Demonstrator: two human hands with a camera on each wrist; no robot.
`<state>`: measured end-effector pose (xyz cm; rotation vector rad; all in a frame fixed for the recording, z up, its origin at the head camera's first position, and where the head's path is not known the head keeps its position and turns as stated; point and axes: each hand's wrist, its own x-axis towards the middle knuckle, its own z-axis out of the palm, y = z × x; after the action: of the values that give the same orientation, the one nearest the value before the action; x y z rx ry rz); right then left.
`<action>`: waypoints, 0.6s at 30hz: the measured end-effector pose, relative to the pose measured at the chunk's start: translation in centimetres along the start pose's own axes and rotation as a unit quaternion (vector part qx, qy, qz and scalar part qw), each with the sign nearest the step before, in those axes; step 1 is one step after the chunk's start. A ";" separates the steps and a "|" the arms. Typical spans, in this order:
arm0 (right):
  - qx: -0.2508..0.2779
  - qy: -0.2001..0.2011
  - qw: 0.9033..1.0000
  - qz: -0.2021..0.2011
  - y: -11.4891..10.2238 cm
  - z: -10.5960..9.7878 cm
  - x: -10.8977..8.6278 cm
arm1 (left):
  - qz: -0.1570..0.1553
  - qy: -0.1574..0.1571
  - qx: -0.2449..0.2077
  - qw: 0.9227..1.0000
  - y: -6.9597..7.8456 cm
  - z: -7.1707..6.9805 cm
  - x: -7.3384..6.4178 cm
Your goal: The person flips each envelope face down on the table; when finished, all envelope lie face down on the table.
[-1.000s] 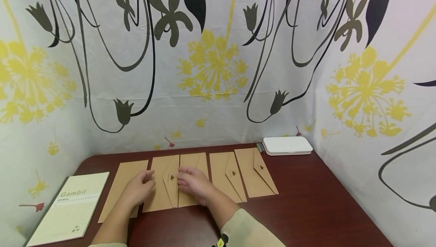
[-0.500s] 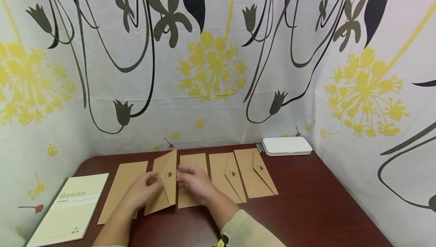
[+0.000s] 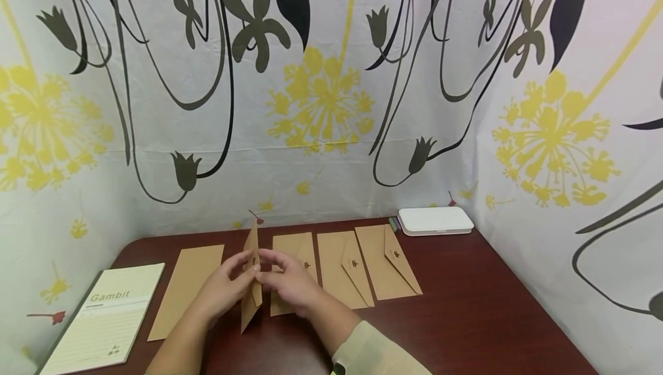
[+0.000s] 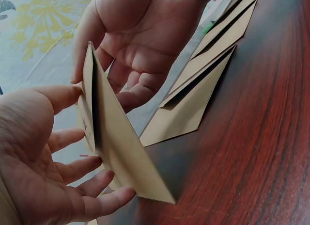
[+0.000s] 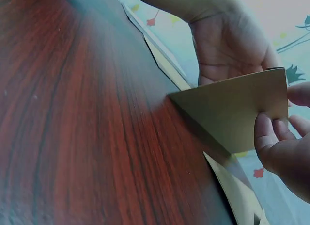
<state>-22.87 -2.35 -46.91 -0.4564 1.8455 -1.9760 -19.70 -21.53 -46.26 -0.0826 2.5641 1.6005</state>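
A brown paper envelope (image 3: 251, 300) with a pointed flap stands up on its long edge between my two hands, its face nearly edge-on in the head view. My left hand (image 3: 224, 289) holds it from the left, with thumb and fingers on the paper. From the other side my right hand (image 3: 292, 283) pinches it; the right thumb and fingertips press the plain face in the right wrist view (image 5: 283, 152). The flap hangs slightly away from the body in the left wrist view, leaving a dark gap. Fingers partly cover its small printed crown.
Envelopes lie flat either side: a plain-faced one (image 3: 194, 271) on the left, and flapped ones (image 3: 295, 243), (image 3: 339, 248), (image 3: 380, 254) on the right. A "Gambit" notepad (image 3: 111, 306) lies far left. A white case (image 3: 436, 221) sits at the back right by the patterned curtain (image 3: 331, 191).
The second envelope from the left has tipped up from flat on the table to standing on edge. My left hand has moved right, and my right hand has closed onto the envelope.
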 end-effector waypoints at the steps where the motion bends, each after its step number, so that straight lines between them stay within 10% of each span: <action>1: 0.002 -0.001 1.000 0.000 0.0 0.1 0.0 | -0.001 -0.002 -0.013 1.000 0.0 0.0 0.0; 18: 0.025 -0.046 0.997 0.060 1.0 1.0 -0.1 | -0.009 0.052 -0.099 0.994 0.8 -1.2 -0.1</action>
<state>-22.20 -3.17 -47.80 -0.4061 1.7208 -1.8859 -19.81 -22.29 -44.98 -0.2121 2.4596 1.8870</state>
